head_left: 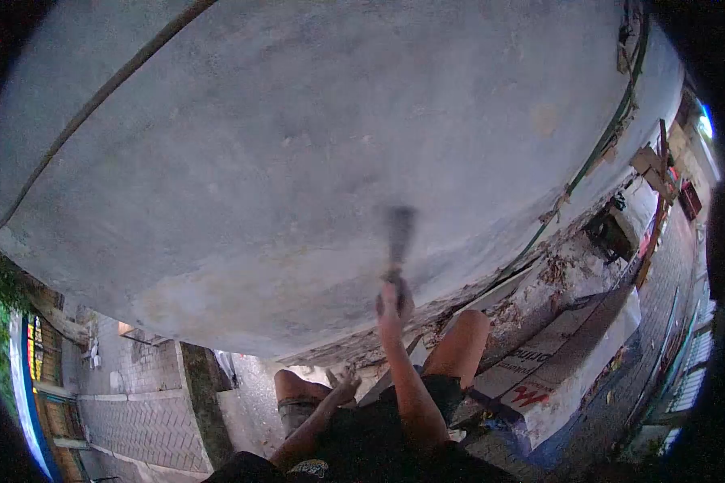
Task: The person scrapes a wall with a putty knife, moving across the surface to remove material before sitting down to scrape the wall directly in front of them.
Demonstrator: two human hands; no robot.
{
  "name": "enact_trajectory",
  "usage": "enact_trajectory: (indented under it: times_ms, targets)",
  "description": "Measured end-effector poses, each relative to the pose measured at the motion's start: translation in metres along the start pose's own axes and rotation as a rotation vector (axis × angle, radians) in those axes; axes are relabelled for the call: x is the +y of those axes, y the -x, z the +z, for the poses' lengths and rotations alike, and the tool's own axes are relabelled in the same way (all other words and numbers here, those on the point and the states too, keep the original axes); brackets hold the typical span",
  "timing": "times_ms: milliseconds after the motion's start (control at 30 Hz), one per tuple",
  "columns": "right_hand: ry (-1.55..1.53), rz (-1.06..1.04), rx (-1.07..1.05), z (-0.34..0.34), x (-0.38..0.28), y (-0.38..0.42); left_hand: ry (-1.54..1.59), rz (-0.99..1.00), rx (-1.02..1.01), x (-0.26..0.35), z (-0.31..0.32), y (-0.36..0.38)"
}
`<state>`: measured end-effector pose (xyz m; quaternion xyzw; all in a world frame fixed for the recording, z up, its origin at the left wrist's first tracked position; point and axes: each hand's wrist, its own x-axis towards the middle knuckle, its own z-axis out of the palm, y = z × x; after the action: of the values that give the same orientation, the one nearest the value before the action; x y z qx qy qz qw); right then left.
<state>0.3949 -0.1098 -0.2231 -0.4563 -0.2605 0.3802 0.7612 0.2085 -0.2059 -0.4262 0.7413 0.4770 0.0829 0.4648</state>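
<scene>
My right hand (394,299) is closed around the handle of a scraper (400,229), whose dark, flared blade is smeared by motion. The blade points up and overlaps the large grey wall (298,161), which shows paler and yellowish patches low down. Beside my left knee, my left hand (345,386) is held low with its fingers apart and nothing in them. Both of my bent knees show below the wall.
A long cable (97,101) runs across the wall at upper left, and a green hose (596,157) hangs at right. Crumbled debris (552,278) lies along the wall's base. To the right rests a printed cardboard box (560,354); a concrete post (197,402) stands at left.
</scene>
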Motion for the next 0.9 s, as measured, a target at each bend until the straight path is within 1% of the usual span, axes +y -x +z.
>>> enact_trajectory:
  times_ms: [33, 67, 167, 267, 367, 400, 433, 500, 600, 700, 733, 833, 867, 900]
  targets:
    - [0.094, 0.010, -0.082, 0.003, 0.000, -0.007, -0.086, 0.005, -0.044, -0.005, 0.013, 0.006]
    - [0.004, -0.039, -0.104, 0.006, 0.006, -0.012, -0.175, 0.019, -0.092, -0.007, 0.021, 0.010]
    - [0.125, -0.141, -0.015, 0.013, 0.014, -0.011, -0.278, 0.026, -0.125, -0.012, 0.036, 0.017]
    - [0.139, -0.198, -0.115, 0.032, -0.020, -0.007, -0.323, 0.031, -0.138, -0.012, 0.039, 0.018]
    - [0.102, -0.125, -0.098, 0.027, 0.021, 0.011, -0.353, 0.043, -0.148, -0.014, 0.040, 0.020]
    - [0.120, -0.140, -0.047, 0.030, 0.020, 0.013, -0.359, 0.050, -0.152, -0.014, 0.040, 0.020]
    - [0.087, -0.110, -0.045, 0.030, 0.019, 0.007, -0.366, 0.053, -0.154, -0.016, 0.039, 0.021]
    - [0.021, -0.016, -0.021, 0.038, -0.011, 0.001, -0.387, 0.064, -0.165, -0.016, 0.039, 0.023]
    - [0.373, -0.397, -0.076, 0.048, 0.021, -0.010, -0.402, 0.083, -0.183, -0.012, 0.040, 0.018]
    - [0.361, -0.410, -0.277, 0.030, 0.009, 0.012, -0.432, 0.112, -0.201, -0.015, 0.042, 0.017]
    - [0.351, -0.273, -0.117, 0.016, 0.034, 0.002, -0.441, 0.116, -0.209, -0.017, 0.041, 0.017]
    - [-0.278, 0.385, 0.310, -0.011, 0.005, -0.028, -0.462, 0.136, -0.227, -0.016, 0.043, 0.013]
    - [-0.140, 0.175, 0.466, -0.001, 0.020, -0.024, -0.470, 0.139, -0.236, -0.017, 0.044, 0.015]
    - [0.036, 0.135, 0.287, -0.009, 0.030, -0.019, -0.479, 0.146, -0.239, -0.018, 0.043, 0.014]
